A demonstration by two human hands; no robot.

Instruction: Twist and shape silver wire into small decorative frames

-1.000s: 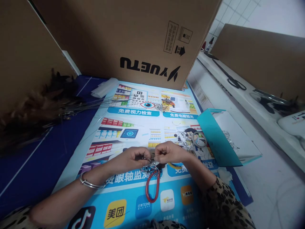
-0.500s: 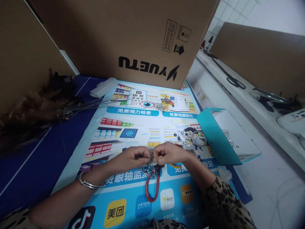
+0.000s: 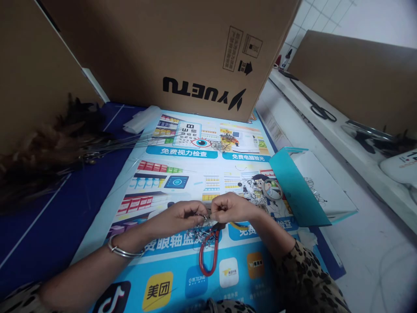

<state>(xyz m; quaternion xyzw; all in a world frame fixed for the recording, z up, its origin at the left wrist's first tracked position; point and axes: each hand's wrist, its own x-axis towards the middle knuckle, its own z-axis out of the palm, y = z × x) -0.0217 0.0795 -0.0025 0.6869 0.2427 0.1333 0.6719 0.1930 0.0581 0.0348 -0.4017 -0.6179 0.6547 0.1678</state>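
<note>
My left hand [image 3: 190,214] is closed in a pinch on a tangle of thin silvery wire pieces [image 3: 197,234], part of which hangs below the fingers. Close beside it, my right hand [image 3: 226,208] has thumb and forefinger pressed together; what they pinch is too small to make out. Below both hands lies a pair of red-handled scissors [image 3: 208,258], its handle loops toward me and its front part partly under the right hand. A yellow curved piece [image 3: 239,226] shows beneath my right wrist.
A loose wire heap [image 3: 252,193] and a roll of tape [image 3: 272,189] lie at the right. A teal open box [image 3: 299,191] holds more wire pieces. Feathers on long wires [image 3: 48,152] lie at the left. A large cardboard box [image 3: 169,52] stands behind; black scissors [image 3: 321,111] rest on a ledge.
My right hand has shifted slightly right, widening the gap between the hands. The wire tangle under my left hand has spread a little to the left. The scissors have not moved.
</note>
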